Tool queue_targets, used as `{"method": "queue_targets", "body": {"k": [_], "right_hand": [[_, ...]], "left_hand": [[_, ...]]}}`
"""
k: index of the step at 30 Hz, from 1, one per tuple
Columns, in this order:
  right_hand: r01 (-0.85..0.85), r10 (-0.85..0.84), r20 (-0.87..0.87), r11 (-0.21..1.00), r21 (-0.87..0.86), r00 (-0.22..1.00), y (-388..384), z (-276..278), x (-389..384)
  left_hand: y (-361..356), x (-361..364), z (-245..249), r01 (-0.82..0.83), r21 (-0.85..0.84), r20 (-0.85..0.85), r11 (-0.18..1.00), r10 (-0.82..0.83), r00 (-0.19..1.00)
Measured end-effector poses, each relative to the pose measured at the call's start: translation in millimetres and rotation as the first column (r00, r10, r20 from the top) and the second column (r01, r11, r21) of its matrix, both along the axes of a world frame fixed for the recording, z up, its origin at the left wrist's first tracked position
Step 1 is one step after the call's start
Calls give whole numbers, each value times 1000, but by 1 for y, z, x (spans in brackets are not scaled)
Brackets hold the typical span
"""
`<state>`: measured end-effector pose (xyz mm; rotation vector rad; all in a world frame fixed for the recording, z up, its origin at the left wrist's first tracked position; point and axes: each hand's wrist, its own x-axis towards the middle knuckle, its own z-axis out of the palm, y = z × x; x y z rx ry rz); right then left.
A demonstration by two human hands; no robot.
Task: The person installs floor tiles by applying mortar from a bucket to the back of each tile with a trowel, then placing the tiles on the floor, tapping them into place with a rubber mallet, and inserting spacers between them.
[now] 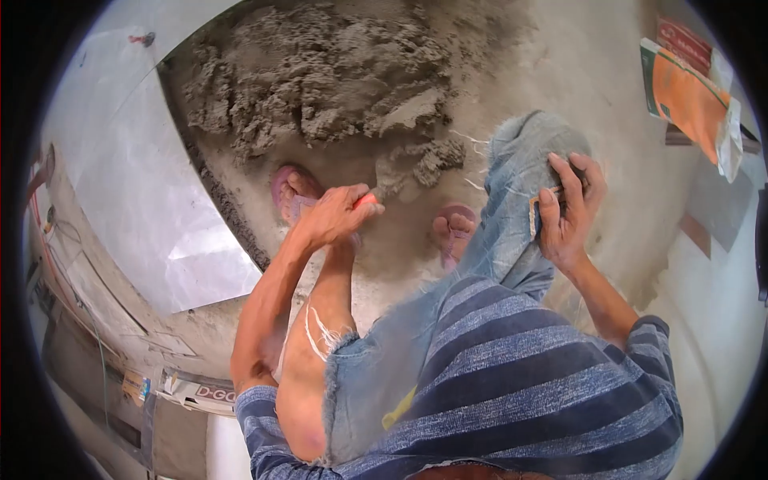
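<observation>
My left hand (340, 214) is wrapped round the red-orange handle (366, 200) of a trowel. The trowel's blade (392, 172) is coated in grey mortar and carries or touches a lump of it (436, 160). Beyond it lies a large heap of wet mortar (320, 72) on the floor. My right hand (570, 204) rests on the denim over my right knee, its fingers curled but apart, with nothing seen in it.
My sandalled feet (294, 192) (454, 232) stand near the mortar. A large pale sheet (160, 200) lies at the left. An orange bag (688, 96) sits at the upper right, near a grey tile (718, 204). A labelled box (196, 390) is at the lower left.
</observation>
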<state>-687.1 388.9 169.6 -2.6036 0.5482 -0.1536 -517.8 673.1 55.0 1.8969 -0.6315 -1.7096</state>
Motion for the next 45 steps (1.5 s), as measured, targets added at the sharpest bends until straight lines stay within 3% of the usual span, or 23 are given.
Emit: {"method": "queue_targets", "body": {"k": [2, 4, 7, 11, 14, 16, 18, 20, 22, 26, 28, 30, 32, 35, 36, 37, 39, 42, 45], "right_hand": [[-44, 37, -93, 996, -82, 995, -3, 4, -5], [-101, 92, -82, 989, -105, 992, -9, -3, -12], [-90, 89, -27, 995, -42, 996, -4, -3, -13], [-84, 81, -63, 995, -49, 995, 1, 4, -10], [-82, 74, -79, 992, -100, 994, 6, 10, -5], [-53, 44, -76, 992, -115, 996, 8, 10, -5], [-35, 26, -74, 992, -117, 997, 8, 7, -5], [-35, 27, -71, 993, -112, 997, 10, 8, -1], [-35, 25, -91, 994, -103, 996, 13, 11, 5], [-46, 33, -90, 988, -149, 995, 16, 11, 10], [-33, 20, -76, 984, -174, 997, 15, 4, 12], [-65, 25, -164, 966, -249, 986, 15, 15, 13], [-111, 9, -277, 928, -356, 961, 28, 20, 44], [-415, 412, -195, 909, 29, 890, 62, 17, 153], [-599, 586, -151, 798, -59, 796, 71, -9, 193], [-671, 647, -180, 723, -163, 741, 97, -22, 236], [-792, 772, -185, 576, -205, 609, 139, -68, 324], [-821, 773, -278, 545, -169, 570, 205, -140, 432], [-815, 749, -325, 554, -171, 577, 253, -173, 494]], "left_hand": [[26, -12, 0, -234, -132, -136, 963, 216, 967], [51, -9, 18, -282, -170, -108, 944, 266, 958], [64, 12, 83, -458, 69, -127, 886, 463, 877], [99, 20, 80, -818, 115, -108, 564, 825, 554], [107, 50, 82, -915, 42, 49, 402, 913, 404], [116, 72, 69, -887, -68, 297, 457, 858, 420], [120, 89, 30, -822, -184, 583, 539, 733, 350], [94, 111, 14, -850, -191, 719, 491, 660, 219], [82, 137, -33, -845, -149, 836, 513, 522, 170], [91, 122, -55, -833, -207, 856, 514, 507, 101], [103, 109, -32, -851, -228, 841, 473, 537, 73], [117, 99, -10, -886, -168, 788, 432, 599, 143], [127, 97, 23, -902, -126, 702, 414, 679, 213], [132, 73, 6, -943, -154, 546, 294, 821, 168], [133, 67, -3, -952, -162, 492, 259, 858, 150], [132, 62, -4, -958, -176, 452, 228, 883, 127], [128, 40, 0, -972, -168, 369, 165, 925, 93], [142, 15, 8, -960, -182, 381, 213, 915, 131], [161, 5, 39, -968, -65, 392, 243, 898, 200]]}}
